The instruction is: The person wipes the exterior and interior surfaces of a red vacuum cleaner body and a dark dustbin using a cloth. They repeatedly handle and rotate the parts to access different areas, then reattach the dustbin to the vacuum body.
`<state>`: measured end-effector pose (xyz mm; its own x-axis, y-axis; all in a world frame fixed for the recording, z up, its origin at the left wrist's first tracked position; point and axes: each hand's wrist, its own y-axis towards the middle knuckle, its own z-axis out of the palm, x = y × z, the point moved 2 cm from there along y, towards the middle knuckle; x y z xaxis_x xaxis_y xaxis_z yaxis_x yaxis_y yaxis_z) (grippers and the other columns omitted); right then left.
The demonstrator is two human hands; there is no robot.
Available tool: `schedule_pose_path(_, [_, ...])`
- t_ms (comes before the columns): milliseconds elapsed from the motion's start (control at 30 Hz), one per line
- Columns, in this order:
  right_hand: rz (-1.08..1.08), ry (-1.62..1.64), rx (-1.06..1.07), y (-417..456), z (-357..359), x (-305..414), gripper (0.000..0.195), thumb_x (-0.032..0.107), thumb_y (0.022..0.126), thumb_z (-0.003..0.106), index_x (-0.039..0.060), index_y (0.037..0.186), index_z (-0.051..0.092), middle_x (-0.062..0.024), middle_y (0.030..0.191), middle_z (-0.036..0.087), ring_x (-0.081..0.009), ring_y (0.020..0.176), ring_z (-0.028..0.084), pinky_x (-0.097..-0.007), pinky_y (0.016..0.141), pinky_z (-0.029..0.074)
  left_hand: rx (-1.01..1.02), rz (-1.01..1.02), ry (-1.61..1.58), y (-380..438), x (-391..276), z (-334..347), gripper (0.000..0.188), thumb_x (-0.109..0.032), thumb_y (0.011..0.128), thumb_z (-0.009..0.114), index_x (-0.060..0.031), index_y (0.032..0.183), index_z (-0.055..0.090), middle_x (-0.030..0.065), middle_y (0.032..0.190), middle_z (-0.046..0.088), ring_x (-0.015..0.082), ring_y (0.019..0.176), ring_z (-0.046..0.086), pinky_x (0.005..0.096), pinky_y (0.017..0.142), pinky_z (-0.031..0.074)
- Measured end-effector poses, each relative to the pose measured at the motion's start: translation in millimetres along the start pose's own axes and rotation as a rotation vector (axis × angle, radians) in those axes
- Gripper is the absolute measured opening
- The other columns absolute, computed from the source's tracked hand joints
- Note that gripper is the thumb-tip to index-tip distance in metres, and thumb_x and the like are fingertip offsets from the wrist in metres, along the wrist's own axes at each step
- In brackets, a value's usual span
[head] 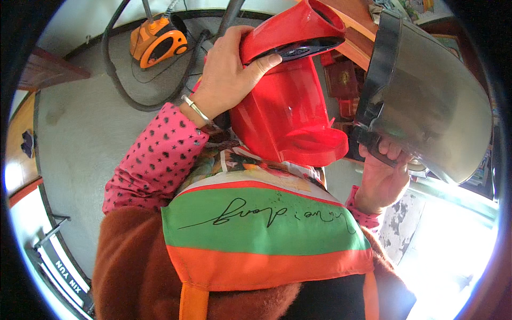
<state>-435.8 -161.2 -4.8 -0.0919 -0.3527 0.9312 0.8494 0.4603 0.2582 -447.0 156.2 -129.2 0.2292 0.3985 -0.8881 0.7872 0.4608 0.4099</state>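
Note:
My left hand [230, 72] grips the upper part of a red plastic appliance [280, 112], shaped like a coffee maker, with its thumb beside a black perforated panel [296, 50]. The appliance is tilted in front of my body, its rounded red lip towards my apron. My right hand [384, 176] is closed on the black handle of a smoky grey jug [436, 100] with a wide black rim band. The jug is tipped on its side, right of the appliance and apart from it; whether it is glass or metal I cannot tell.
An orange canister vacuum cleaner [158, 42] with a thick grey hose [116, 76] stands on the grey floor at the upper left. Wooden furniture [356, 36] and dark red boxes [342, 78] lie behind the appliance. Bright light comes from the lower right. A green and orange apron [260, 220] covers my front.

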Motion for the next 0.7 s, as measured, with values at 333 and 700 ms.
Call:
schedule_pose_path(333, [0.169,-0.092,-0.071,-42.5,7.9,-2.5,0.021,0.039,0.098,0.069,0.0215,0.106,0.062,0.0042,0.102,0.054,-0.0200,0.109,0.052,-0.0516,0.078,0.045,0.091,0.068,0.064,-5.3,-7.5,-4.4,0.068,-0.042,0.088,0.082,-0.0003,0.134,0.054,0.0166,0.116,0.067,0.0284,0.108,0.064,0.0396,0.095,0.051])
schedule_pose_path(700, [0.152,-0.084,-0.095,-52.0,-4.1,-15.2,0.023,0.040,0.096,0.072,0.0212,0.108,0.065,0.0037,0.104,0.059,-0.0190,0.111,0.056,-0.0500,0.077,0.048,0.061,0.092,0.026,-6.1,-9.5,1.6,0.068,-0.040,0.081,0.087,-0.0005,0.128,0.058,0.0191,0.110,0.067,0.0366,0.102,0.064,0.0443,0.090,0.051])
